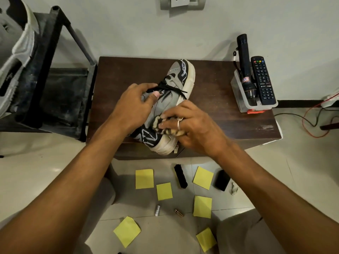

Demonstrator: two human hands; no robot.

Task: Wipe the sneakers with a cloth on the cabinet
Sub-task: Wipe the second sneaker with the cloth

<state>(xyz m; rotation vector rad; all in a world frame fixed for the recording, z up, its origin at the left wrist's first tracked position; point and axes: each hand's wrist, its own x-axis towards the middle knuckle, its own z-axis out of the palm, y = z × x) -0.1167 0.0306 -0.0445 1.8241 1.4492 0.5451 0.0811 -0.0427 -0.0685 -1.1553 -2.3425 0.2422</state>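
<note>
- Sneaker (173,97), one: grey and black with an off-white sole and black laces; lies on the cabinet (216,88), toe toward the wall, heel jutting past the near edge
- Cloth (159,123), one: cream with dark stripes, bunched against the sneaker's side near the heel, largely hidden under fingers
- Left hand (132,105): grips the sneaker at the tongue, thumb on top, fingers curled over the far side; it covers the collar
- Right hand (192,125): fingers curled over the cloth, pressing it to the shoe; one ring (179,123) worn
- Clear holder (238,92), one, at the cabinet's right edge, holding one black torch (244,66) and one black remote (262,79), both leaning on the wall
- Yellow paper squares (144,179), six, scattered on the pale tiled floor (45,171) below the cabinet
- Black brush (180,176), one, on the floor between two of the squares
- Black block (222,180), one, right of the brush; a small crumpled white scrap (234,188) beside it
- Battery (157,210), one, and a small brass cylinder (178,213), one, near each other on the floor
- Black rack (60,52), one, left of the cabinet
- Wall socket (181,2), one, above
- Wires (310,116), red and black, on the floor to the right
</note>
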